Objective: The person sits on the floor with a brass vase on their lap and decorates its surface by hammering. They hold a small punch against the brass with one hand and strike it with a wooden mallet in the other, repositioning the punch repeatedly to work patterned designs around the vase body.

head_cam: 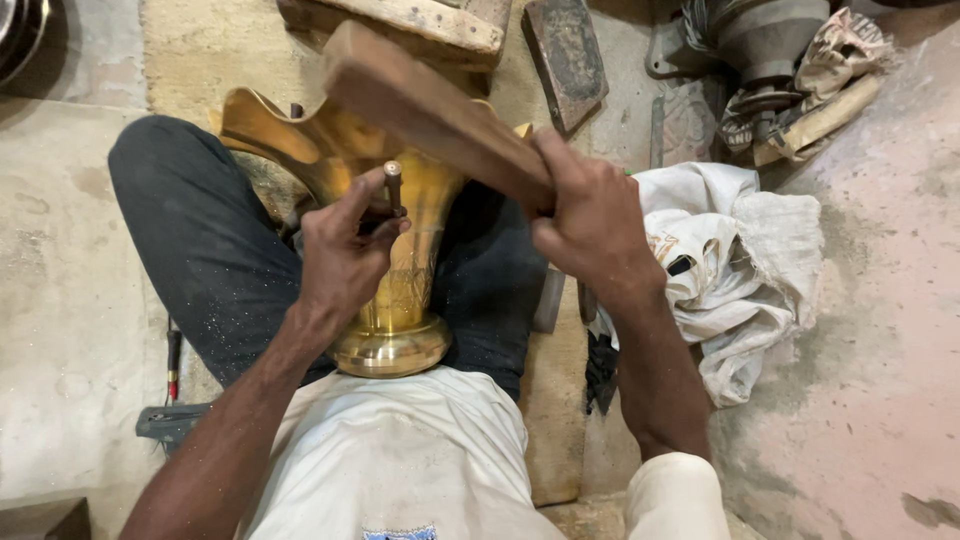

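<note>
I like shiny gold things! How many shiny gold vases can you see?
1. The brass vase lies across the person's lap, under the left hand and right hand. Others may be hidden out of view.

I'm seeing soft, even light glinting off the flared golden brass vase (400, 250); the brown wooden block (440, 120) at upper centre is blurring.

No screens or signs in sight from where I stand. The nearest thing to packaging is a crumpled white sack (740, 270), lying in a heap on the floor at the right, just beside the seated person's leg, with faint yellowish and dark print on its folds. Far right, near the top corner, a smaller scrunched wrapper (840, 55), pale with reddish markings, sits against some dark metal parts.
</note>
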Available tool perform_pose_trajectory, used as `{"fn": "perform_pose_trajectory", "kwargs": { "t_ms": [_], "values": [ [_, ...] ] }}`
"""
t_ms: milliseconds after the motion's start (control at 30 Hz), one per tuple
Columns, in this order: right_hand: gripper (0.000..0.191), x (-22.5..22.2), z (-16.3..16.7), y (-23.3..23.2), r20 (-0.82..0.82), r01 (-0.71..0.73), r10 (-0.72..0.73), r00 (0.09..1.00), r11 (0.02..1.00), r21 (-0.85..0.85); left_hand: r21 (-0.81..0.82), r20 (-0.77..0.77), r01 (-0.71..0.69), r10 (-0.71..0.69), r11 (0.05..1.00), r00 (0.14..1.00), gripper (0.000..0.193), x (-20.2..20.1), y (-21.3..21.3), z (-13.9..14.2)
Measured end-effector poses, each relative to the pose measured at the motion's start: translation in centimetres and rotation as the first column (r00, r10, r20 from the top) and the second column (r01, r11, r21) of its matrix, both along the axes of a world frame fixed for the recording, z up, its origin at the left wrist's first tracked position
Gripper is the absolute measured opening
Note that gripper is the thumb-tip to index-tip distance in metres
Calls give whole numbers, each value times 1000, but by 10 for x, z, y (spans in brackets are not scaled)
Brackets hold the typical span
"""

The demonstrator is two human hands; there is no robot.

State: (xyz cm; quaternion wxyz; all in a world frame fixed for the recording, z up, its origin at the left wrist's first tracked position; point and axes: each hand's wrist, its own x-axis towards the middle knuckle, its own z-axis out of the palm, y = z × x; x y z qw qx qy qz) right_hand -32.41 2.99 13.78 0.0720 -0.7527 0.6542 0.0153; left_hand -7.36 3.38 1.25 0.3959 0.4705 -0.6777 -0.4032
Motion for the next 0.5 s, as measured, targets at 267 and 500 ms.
{"fn": "perform_pose_trajectory", "kwargs": {
  "t_ms": [267,500],
  "values": [
    [44,0,2,1,-1,-28,28,1000,999,-25,-19,14,-13,14,1000,1000,44,-2,4,-6],
    [46,2,3,4,-17,-117,115,993,984,-131,-58,26,-73,75,996,997,31,-2,10,-19]
  ]
}}
